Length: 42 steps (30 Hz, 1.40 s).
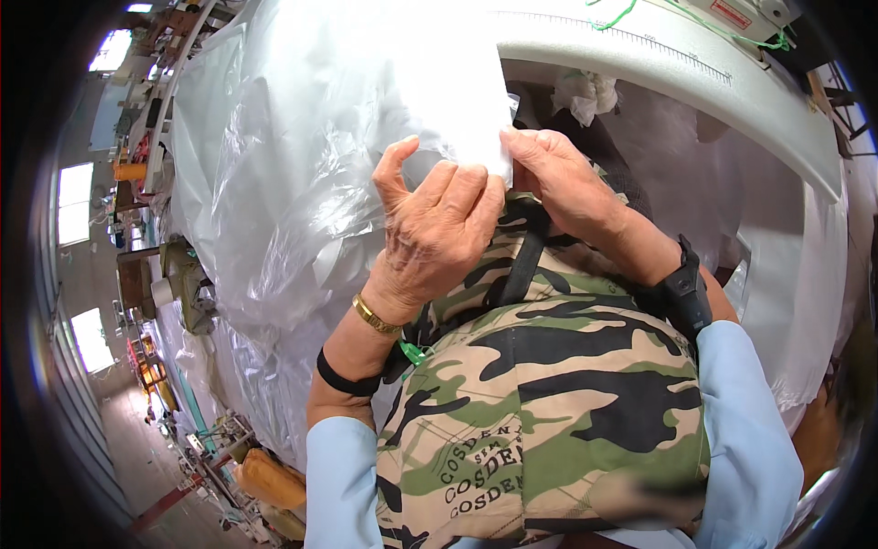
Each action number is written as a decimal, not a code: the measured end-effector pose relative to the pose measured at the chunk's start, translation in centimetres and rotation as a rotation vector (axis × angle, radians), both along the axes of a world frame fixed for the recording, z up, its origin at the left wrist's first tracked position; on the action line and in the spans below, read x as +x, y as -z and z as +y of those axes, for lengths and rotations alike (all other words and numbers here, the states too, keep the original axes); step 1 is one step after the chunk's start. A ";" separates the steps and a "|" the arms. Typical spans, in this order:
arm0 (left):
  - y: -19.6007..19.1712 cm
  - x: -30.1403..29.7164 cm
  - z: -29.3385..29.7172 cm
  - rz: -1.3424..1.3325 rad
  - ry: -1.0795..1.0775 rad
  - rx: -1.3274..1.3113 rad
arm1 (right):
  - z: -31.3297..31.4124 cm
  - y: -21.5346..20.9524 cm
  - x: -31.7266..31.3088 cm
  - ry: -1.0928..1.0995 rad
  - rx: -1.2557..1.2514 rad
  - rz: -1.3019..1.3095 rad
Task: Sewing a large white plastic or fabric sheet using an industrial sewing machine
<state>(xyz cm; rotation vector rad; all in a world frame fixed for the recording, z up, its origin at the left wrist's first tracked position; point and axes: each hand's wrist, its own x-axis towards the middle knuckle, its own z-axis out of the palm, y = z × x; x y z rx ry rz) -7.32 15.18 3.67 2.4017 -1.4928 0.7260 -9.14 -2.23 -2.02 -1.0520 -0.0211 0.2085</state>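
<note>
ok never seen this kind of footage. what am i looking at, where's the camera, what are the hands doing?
There is no machine arm here: it is one picture from a wide fisheye camera worn on a person's head, looking down, so straight edges bend near the rim. The two bare hands are the wearer's own, with forearms in light blue sleeves rising from the bottom edge. The left hand wears a gold bracelet and the right hand a black wrist strap. Both pinch the lower edge of a white sheet of thin material. Beside it bulges a heap of clear plastic film. Below the hands lies a camouflage-patterned cloth. At the top curves a white work surface with a ruler scale and a green thread.
</note>
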 end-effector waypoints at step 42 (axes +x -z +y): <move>5.5 4.6 19.0 -0.066 -0.702 0.376 | -0.1 -1.3 -1.0 0.040 -0.002 -0.003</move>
